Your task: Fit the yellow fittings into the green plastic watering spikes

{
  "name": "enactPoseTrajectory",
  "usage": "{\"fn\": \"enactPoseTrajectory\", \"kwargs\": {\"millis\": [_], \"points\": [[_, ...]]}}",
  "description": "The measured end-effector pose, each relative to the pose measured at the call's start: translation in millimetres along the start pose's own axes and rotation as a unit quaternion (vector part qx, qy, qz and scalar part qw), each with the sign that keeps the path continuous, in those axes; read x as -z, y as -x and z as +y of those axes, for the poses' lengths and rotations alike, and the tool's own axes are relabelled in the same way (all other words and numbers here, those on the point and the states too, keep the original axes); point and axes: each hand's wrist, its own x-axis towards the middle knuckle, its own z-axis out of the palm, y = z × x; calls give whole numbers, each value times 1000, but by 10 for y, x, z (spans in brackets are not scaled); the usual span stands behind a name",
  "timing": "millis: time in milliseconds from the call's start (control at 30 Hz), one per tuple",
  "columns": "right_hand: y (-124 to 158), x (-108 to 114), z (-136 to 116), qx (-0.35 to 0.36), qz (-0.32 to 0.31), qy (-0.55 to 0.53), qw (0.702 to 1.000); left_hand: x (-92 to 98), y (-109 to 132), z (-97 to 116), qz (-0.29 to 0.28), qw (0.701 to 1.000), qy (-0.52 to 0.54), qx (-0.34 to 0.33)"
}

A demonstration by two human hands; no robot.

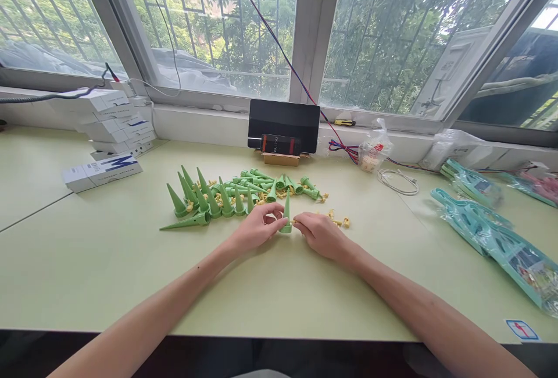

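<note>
My left hand (261,224) is closed around a green plastic watering spike (286,215), which stands upright on the table, point up. Just right of its base, my right hand (322,234) pinches a small yellow plastic piece (294,221), mostly hidden by the fingers. A row of green spikes (226,203) stands point up to the left of my hands, with one spike (187,221) lying on its side in front. Behind my hands, more green spikes (250,181) lie in a heap among small yellow pieces. A few yellow pieces (346,223) rest beyond my right hand.
A tablet (283,119) and a phone (281,145) stand on a small cardboard box (281,159) at the back. White boxes (104,171) are piled at left. Teal packaged items (492,232) lie at right, beyond a coiled white cable (397,183) and a plastic bag (374,148).
</note>
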Motion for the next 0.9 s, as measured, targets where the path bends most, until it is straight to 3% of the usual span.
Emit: {"fn": "enactPoseTrajectory", "kwargs": {"millis": [300,567,900], "points": [[2,-17,19,4,-11,4,1000,-5,-12,-82,-4,999,-15,-40],[-1,-25,34,1,-6,-31,1000,-22,23,-31,-3,993,-74,-92],[-9,-24,25,-30,20,-147,988,-29,36,-18,22,974,-155,-166]]}}
